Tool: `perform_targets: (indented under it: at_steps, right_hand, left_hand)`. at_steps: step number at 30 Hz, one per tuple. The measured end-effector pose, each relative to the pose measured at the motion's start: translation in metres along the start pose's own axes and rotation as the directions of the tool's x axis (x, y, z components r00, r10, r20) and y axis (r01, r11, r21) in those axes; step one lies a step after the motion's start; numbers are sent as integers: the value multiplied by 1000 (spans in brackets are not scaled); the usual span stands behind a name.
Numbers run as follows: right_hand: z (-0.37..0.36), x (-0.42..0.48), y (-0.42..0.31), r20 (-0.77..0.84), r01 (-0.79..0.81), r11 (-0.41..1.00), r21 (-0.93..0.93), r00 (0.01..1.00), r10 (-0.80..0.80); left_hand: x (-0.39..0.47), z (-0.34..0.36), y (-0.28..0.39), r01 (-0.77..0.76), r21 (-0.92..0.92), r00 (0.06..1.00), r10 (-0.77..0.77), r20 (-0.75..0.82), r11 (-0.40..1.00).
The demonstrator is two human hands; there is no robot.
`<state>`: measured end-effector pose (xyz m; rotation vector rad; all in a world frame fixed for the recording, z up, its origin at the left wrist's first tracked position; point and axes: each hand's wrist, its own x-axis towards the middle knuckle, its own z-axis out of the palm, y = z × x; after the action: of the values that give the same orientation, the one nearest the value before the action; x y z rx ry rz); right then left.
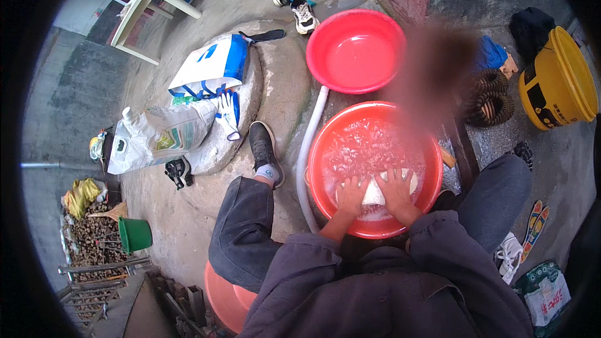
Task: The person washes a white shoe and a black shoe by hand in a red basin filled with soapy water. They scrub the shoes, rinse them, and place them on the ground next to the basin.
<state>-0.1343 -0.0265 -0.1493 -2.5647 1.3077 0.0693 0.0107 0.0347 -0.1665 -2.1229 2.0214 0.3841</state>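
Note:
A large orange-red plastic basin [319,192] stands between my knees, holding foamy water. Both of my hands are in it, side by side at the near side. My left hand [352,195] grips the left end of a pale, oblong item [374,193], its fingers over the far edge. On the right part of the same item lies my right hand [397,193], fingers spread and curled over it. Partly wet and covered by the hands, the item cannot be named for certain. Beyond this basin sits a second, pinkish-red basin [357,61], with shallow liquid or a shiny bottom.
A white corrugated hose [311,150] runs along the basin's left. White sneakers [304,15] lie beyond. On a stone slab are a white-blue bag [211,63], a glove [228,115] and a plastic pouch [164,136]. A yellow bucket [547,89] stands right. A dark blur [436,70] hides part of the view.

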Motion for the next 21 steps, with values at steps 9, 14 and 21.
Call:
perform_targets:
  at_steps: [9,14,21]
  right_hand:
    - [63,17,16,141,10,998,-65,990,0]
    - [88,36,34,278,-100,992,81,958,74]
    - [169,67,52,509,-118,987,113,860,45]
  left_hand:
    - [17,63,2,84,2,996,-84,-4,996]
    - [53,54,-4,26,-75,994,-18,108,997]
    - [74,142,-46,8,-145,946,40,321,989]
